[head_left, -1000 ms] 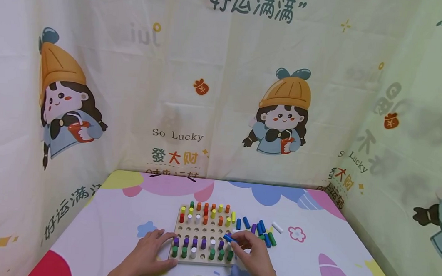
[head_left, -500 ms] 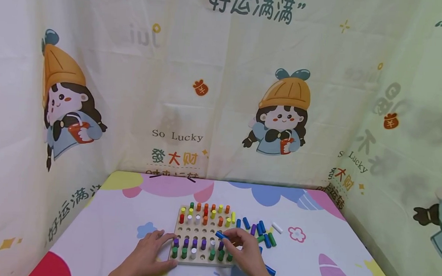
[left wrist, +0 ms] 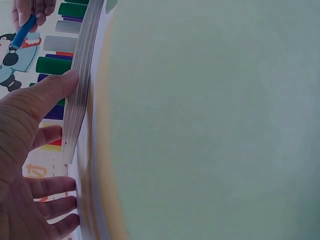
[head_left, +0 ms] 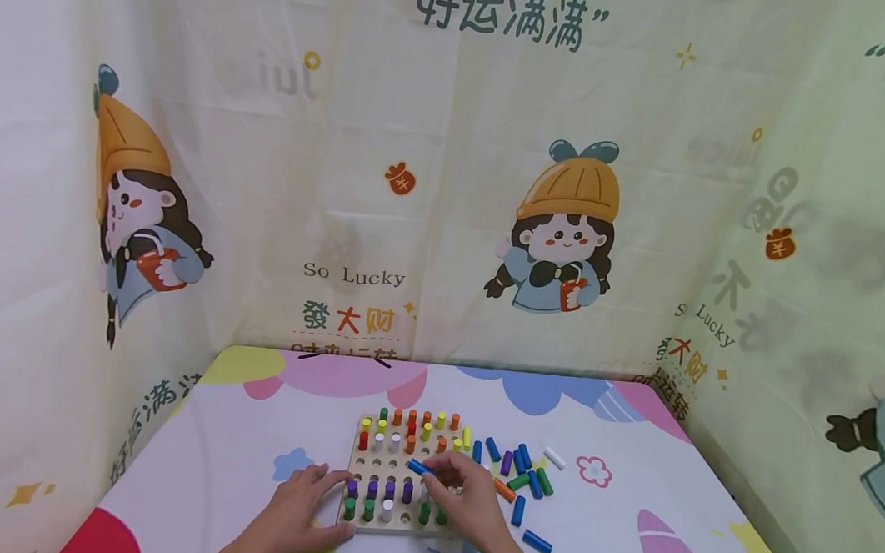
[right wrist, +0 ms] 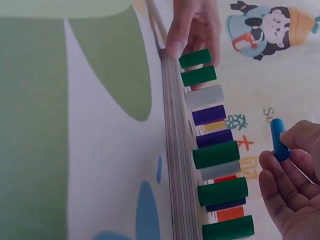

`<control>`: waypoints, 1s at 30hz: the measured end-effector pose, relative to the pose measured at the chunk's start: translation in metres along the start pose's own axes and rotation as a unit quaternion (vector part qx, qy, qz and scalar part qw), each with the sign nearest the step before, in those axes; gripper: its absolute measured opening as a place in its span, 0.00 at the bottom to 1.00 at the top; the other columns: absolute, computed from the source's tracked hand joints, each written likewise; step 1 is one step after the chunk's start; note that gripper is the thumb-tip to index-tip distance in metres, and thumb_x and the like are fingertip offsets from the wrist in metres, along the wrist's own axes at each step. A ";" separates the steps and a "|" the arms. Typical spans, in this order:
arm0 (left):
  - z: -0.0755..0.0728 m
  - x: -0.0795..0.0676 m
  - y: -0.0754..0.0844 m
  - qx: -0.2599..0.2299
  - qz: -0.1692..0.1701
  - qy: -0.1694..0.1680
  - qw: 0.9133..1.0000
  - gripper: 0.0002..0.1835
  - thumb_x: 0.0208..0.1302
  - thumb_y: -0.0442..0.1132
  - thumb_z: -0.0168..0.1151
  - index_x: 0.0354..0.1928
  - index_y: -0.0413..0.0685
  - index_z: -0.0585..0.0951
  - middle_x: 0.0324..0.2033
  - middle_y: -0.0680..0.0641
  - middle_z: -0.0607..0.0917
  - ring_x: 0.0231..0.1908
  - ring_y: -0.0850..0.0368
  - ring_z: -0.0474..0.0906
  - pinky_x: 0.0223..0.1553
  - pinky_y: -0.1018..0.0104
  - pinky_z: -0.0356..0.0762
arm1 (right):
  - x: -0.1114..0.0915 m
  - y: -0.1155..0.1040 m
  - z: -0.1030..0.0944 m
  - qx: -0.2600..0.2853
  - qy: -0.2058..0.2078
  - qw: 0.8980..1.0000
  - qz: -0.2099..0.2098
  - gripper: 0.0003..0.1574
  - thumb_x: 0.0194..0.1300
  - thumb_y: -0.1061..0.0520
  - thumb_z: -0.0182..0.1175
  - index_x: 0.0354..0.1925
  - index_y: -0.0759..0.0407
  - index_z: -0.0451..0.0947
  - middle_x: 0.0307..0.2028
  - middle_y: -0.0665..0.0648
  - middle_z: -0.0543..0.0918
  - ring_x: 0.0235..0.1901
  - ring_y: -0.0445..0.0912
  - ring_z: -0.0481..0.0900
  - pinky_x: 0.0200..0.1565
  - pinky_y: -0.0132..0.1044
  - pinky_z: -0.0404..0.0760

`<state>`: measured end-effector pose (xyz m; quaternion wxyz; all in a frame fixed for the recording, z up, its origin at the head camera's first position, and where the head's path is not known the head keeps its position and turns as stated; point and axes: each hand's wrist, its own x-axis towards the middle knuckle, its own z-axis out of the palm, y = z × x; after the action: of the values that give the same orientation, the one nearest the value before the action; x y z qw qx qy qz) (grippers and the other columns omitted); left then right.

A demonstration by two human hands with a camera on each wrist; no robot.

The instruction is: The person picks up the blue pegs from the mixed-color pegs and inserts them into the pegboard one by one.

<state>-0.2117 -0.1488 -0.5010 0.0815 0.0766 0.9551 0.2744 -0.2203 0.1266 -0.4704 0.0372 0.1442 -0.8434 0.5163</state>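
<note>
Right of the wooden pegboard (head_left: 384, 470), loose pegs lie on the patterned tablecloth (head_left: 610, 519). White peg (head_left: 555, 458) farthest over; two green pegs (head_left: 544, 481), a purple peg (head_left: 506, 462) and an orange peg (head_left: 503, 490) nearer the board. Several loose blue pegs (head_left: 493, 449) among them, two more on the side nearer the person. A yellow peg (head_left: 466, 438) at the board's right edge; cannot tell whether it sits in a hole. Beyond the board, a fabric curtain (head_left: 453, 227) printed with a girl in an orange hat.

In the way from where I stand: the right hand (head_left: 464, 491), above the board's right half, hiding pegs and holes there.

Board contents: back three rows carry orange, yellow, red and white pegs, one green in the far row. Middle two rows show round holes. Next row, four purple pegs (head_left: 389, 491) seen. Front row: upright green pegs (head_left: 368, 509), one white among them, a hole showing just right of it.

Hands: right one pinches the held blue peg (head_left: 419, 467), tilted, in the air over the board's middle rows. Left hand (head_left: 297, 503) has fingers spread, thumb on the board's front left corner, index touching its left edge.
</note>
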 end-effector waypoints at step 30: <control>-0.002 -0.002 0.000 0.003 -0.002 0.000 1.000 0.43 0.48 0.71 0.73 0.66 0.63 0.78 0.68 0.36 0.73 0.66 0.28 0.66 0.60 0.19 0.61 | 0.028 0.001 0.031 -0.025 -0.018 0.999 -0.030 0.05 0.68 0.59 0.68 0.42 0.55 0.84 0.35 0.46 0.84 0.32 0.36 0.80 0.39 0.27 0.83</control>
<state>-0.2101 -0.1506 -0.4989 0.0815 0.0745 0.9561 0.2714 -0.2448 0.0936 -0.4797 0.0407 0.1775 -0.8519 0.4910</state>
